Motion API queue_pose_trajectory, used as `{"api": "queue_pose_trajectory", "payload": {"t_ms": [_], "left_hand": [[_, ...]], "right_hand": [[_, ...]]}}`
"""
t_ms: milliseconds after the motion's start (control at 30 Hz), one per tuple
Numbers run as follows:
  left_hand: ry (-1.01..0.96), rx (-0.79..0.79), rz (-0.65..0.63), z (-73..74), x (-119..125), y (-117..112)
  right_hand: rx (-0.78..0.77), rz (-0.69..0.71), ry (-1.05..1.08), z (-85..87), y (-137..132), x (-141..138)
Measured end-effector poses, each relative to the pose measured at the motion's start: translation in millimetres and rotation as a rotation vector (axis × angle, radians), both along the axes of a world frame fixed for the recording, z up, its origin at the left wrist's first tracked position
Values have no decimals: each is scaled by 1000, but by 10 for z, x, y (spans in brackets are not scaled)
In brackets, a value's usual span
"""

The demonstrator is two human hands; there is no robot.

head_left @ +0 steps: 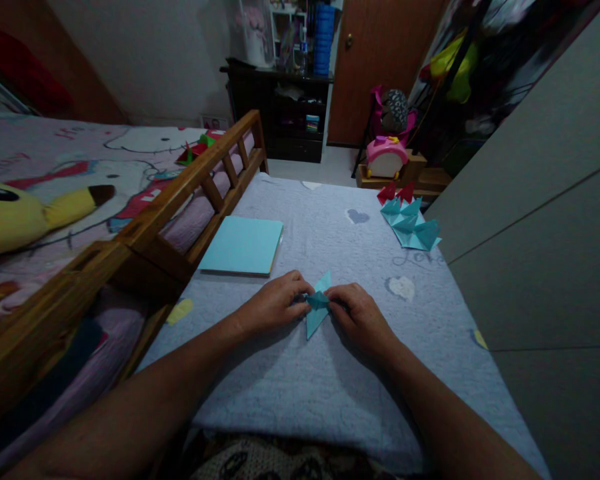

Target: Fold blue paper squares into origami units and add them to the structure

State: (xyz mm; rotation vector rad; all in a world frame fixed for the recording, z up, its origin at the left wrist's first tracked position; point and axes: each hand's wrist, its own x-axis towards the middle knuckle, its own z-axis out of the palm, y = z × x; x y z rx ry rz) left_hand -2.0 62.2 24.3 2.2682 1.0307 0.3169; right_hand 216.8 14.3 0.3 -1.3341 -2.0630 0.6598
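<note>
Between my two hands is a small folded origami paper (319, 301) in light teal, with one point toward the far side and one toward me. My left hand (283, 298) pinches its left edge between thumb and fingers. On the right edge, my right hand (356, 308) grips it the same way, fingers curled. Left of my hands lies a square stack of teal paper (243, 245). Several finished teal origami pieces (410, 223) stand at the far right of the cloth, with red origami (396, 193) just behind them.
A pale blue patterned cloth (290, 393) covers the surface. Along the left runs a wooden bed rail (195, 170), with a yellow plush toy (35, 213) beyond it. A grey panel (545, 220) borders the right. A dark cabinet (280, 113) stands at the back.
</note>
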Motion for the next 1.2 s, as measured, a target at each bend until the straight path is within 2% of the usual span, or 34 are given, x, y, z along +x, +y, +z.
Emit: {"api": "queue_pose_trajectory", "payload": {"t_ms": [133,400,500,600,767,867,1000,1100,1200], "left_hand": [[40,76,83,-69,83,10],[127,174,159,-163,160,13],[110,179,193,-197,156,7],[89,193,199,-227,154,-5],[57,238,150,-244,164,-23],[68,334,74,-247,153,-25],[191,492,-80,-212,125,-50],[316,492,-159,-143,136,-113],[414,466,-158,-71,173,-202]], "right_hand": [[-10,-85,-8,-26,15,-21],[-15,-263,55,-86,17,-125],[20,-273,-34,-82,9,-135],[68,-219,-164,-73,6,-132],[160,-176,-273,-72,-13,-140],[200,-148,-310,-54,-39,-141],[209,-52,-317,-2,-87,-127],[217,-16,-346,24,-123,-117],[248,18,-394,27,-148,-110]]}}
